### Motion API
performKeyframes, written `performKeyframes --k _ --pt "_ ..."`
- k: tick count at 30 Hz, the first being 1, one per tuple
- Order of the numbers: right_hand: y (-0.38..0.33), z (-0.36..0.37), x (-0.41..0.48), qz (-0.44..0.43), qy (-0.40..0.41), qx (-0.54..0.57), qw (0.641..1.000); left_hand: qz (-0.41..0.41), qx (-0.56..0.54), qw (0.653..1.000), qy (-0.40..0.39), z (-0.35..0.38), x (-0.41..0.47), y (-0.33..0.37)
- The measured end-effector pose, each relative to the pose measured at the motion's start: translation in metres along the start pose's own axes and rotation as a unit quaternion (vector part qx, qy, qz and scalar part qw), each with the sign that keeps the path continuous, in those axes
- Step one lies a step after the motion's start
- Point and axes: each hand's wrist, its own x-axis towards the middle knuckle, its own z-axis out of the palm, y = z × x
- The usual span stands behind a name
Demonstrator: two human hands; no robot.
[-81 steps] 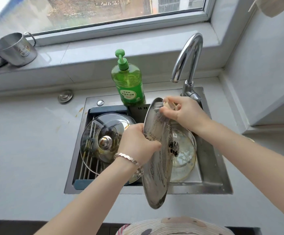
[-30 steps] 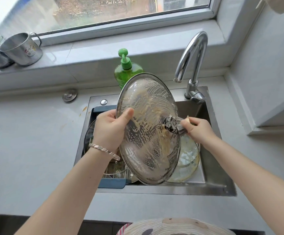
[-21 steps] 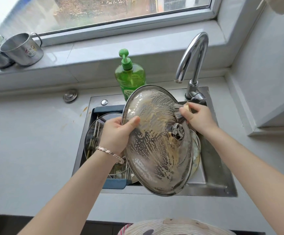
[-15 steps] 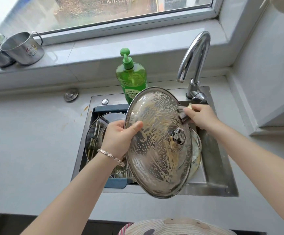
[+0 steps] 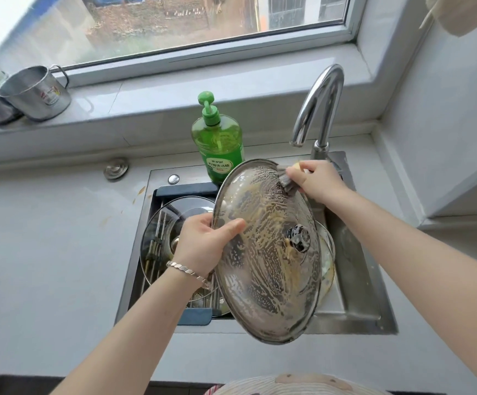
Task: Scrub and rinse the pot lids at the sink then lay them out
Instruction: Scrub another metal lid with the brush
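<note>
Soapy lid (image 5: 265,252) is held tilted over the sink (image 5: 359,309), long axis 11 to 5 o'clock, knob (image 5: 298,238) facing up. Left hand (image 5: 203,240) grips the 9 o'clock rim, thumb (image 5: 231,228) over the top face. Right hand (image 5: 317,181) is at 1 o'clock, fingers (image 5: 311,169) curled round a scrubber (image 5: 287,183) pressed on the lid's upper edge. The rest of the face lies toward 6 o'clock from the scrubber, so a downward stroke looks likely.

soapy lid (image 5: 265,252) over sink (image 5: 357,280) — second lid (image 5: 174,218) left | bottle (image 5: 220,143) behind — faucet (image 5: 321,109) right
</note>
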Motion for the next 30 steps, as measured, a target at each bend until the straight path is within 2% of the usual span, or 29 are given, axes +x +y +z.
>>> performKeyframes --k 3,4,8,9,10,13,14,17,20,22,25,27,30 --pt "0.031 -0.004 -0.004 0.118 -0.019 -0.044 0.992 0.009 0.009 1.0 -0.008 -0.002 -0.002 0.0" --pt "0.032 -0.003 -0.005 0.126 -0.024 -0.049 0.991 0.013 0.014 1.0 -0.01 -0.001 -0.002 0.0" --pt "0.002 -0.001 -0.003 0.008 -0.001 0.014 1.0 0.015 0.019 1.0 -0.007 0.004 0.0 0.0" --pt "0.003 -0.002 -0.002 0.0 0.001 0.022 1.0 0.01 0.014 1.0 -0.004 0.005 0.001 0.002" --pt "0.01 -0.003 -0.001 0.014 -0.001 0.021 1.0 0.004 0.008 1.0 -0.002 0.005 0.002 0.003" --pt "0.045 -0.009 -0.008 0.17 -0.007 -0.003 0.985 0.011 -0.001 1.0 -0.011 0.005 0.002 0.006" --pt "0.05 -0.008 -0.01 0.188 -0.008 -0.002 0.982 0.017 0.006 1.0 -0.014 0.006 0.002 0.006" --pt "0.038 0.001 -0.001 0.099 0.004 0.031 0.995 0.032 0.038 0.999 -0.013 0.01 0.004 0.004" --pt "0.008 0.001 0.001 0.006 -0.002 0.065 0.998 -0.002 0.016 1.0 0.003 0.007 0.007 0.002" --pt "0.015 -0.002 -0.004 0.015 0.006 0.077 0.997 -0.051 -0.043 0.998 0.014 -0.001 0.009 0.004" --pt "0.051 0.003 -0.018 0.115 -0.025 0.011 0.993 -0.094 -0.123 0.987 0.046 -0.006 0.009 0.004" --pt "0.06 0.014 -0.025 0.092 -0.06 -0.03 0.994 -0.087 -0.11 0.988 0.067 -0.003 0.01 0.003" --pt "0.052 0.022 -0.036 0.027 -0.028 0.016 0.999 -0.085 -0.101 0.988 0.086 -0.001 0.014 0.003"
